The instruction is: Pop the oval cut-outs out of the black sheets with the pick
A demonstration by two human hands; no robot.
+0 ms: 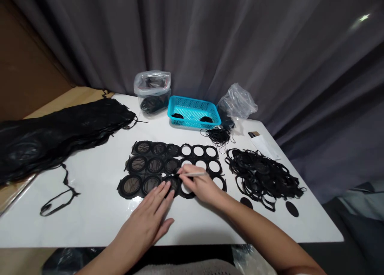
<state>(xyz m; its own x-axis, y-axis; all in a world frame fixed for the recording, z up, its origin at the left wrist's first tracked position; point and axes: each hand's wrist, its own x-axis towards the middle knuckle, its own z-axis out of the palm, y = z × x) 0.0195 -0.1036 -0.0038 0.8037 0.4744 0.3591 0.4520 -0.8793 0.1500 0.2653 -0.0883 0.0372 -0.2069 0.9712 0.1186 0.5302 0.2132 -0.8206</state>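
Tool [195, 174] in right hand [200, 183], left hand [150, 211] on black rings [172, 165]

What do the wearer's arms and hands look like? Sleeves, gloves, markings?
Left hand and right hand: ungloved, no rings or markings visible. Left forearm and right forearm: bare where visible, no watch or cables. A greyish, knit-looking garment shows at the bottom edge.
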